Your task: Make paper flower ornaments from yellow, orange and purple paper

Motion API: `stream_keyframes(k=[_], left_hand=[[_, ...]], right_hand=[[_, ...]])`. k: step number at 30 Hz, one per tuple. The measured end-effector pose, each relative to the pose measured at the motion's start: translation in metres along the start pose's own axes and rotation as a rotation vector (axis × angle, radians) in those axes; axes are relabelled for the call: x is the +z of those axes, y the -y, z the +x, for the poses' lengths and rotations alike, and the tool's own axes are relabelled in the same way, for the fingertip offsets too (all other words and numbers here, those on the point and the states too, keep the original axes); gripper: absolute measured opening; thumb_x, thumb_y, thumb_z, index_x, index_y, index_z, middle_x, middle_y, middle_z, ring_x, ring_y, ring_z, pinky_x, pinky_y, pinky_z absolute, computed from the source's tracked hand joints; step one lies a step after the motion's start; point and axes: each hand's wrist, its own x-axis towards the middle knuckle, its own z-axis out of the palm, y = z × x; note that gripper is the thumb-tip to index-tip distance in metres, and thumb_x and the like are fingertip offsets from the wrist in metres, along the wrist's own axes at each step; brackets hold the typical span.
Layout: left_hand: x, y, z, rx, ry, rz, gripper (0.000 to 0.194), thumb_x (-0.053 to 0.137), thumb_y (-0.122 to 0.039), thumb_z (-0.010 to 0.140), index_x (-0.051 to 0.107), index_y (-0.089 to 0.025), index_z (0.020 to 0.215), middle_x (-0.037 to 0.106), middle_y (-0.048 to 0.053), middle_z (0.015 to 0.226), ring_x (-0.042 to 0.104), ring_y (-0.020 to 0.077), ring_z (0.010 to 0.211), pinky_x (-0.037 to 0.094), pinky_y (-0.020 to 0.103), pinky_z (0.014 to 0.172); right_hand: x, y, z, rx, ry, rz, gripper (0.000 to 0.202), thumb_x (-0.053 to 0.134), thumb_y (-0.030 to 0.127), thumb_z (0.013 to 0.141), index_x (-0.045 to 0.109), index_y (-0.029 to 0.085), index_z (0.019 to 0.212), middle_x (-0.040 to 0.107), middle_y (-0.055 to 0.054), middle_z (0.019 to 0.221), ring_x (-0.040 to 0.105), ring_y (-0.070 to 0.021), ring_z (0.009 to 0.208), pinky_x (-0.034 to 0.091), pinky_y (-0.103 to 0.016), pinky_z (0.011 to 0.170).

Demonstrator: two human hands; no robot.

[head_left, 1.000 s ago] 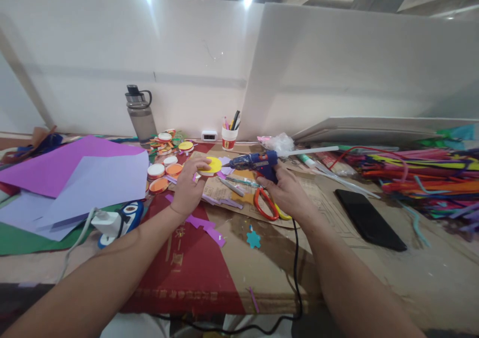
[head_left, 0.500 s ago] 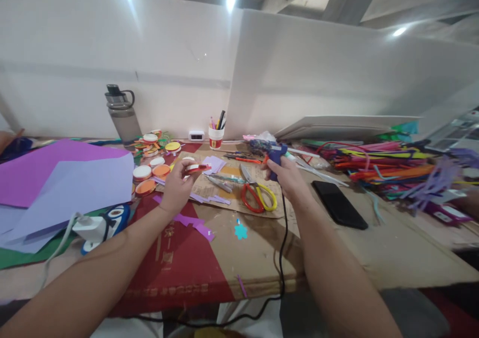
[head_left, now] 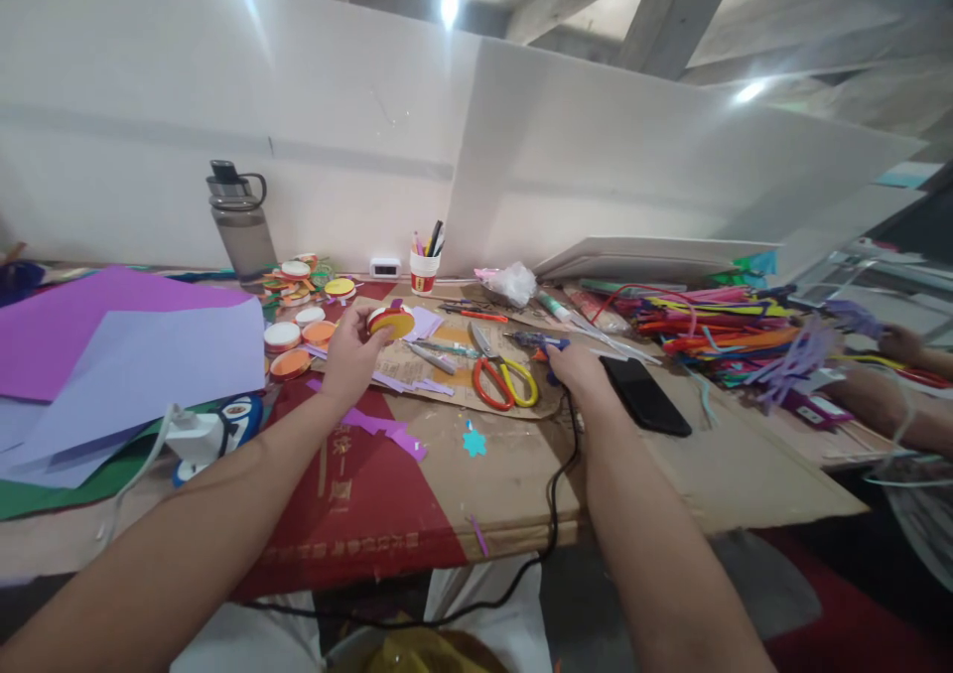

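My left hand [head_left: 354, 347] pinches a round disc [head_left: 392, 324] with a yellow face and a red and white rim, held over the brown paper. At the right of the scissors [head_left: 500, 382], my right hand [head_left: 577, 367] is closed on the blue glue gun [head_left: 549, 343], which lies low near the table with its nozzle to the left. A black cord runs from it down over the table edge. Orange and white discs [head_left: 290, 362] lie left of my left hand. A turquoise paper flower [head_left: 475, 441] is on the cardboard in front.
Purple sheets [head_left: 156, 355] and a power strip [head_left: 242, 420] are at the left. A bottle [head_left: 242, 221] and pen cup [head_left: 424, 269] stand behind. At right are a phone [head_left: 644, 395], pipe cleaners [head_left: 715, 326] and another person's hand [head_left: 899, 343].
The glue gun has gone from upright to lying low beside the scissors, my right hand lowered with it. The disc has turned from edge-on to show its yellow face.
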Motion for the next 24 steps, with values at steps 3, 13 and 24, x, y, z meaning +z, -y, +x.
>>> stream_keyframes(k=[3,13,24], left_hand=[[0.001,-0.001,0.002,-0.020,-0.046,-0.072,0.030,0.069,-0.023,0.072,0.055,-0.018,0.097,0.065,0.003,0.094,0.064,0.0155,0.082,0.054,0.026,0.066],[0.003,0.004,-0.001,-0.034,-0.045,-0.070,0.028,0.068,-0.024,0.074,0.055,-0.017,0.097,0.065,0.003,0.093,0.062,0.0140,0.082,0.052,0.025,0.066],[0.006,0.005,-0.004,-0.085,-0.026,-0.093,0.030,0.071,-0.026,0.073,0.056,-0.018,0.098,0.066,0.003,0.095,0.063,0.0149,0.084,0.053,0.025,0.066]], right_hand=[[-0.007,0.015,-0.011,0.058,-0.190,-0.079,0.037,0.056,0.037,0.081,0.068,0.006,0.097,0.064,-0.030,0.106,0.060,-0.0365,0.102,0.044,-0.052,0.086],[0.000,0.121,-0.074,-0.708,0.454,0.116,0.011,0.060,0.024,0.083,0.070,0.019,0.084,0.071,-0.004,0.081,0.061,-0.0157,0.073,0.041,-0.025,0.068],[0.027,0.129,-0.083,-0.591,0.503,-0.040,0.004,0.065,0.024,0.076,0.066,0.021,0.075,0.069,-0.005,0.078,0.059,-0.0174,0.068,0.036,-0.025,0.057]])
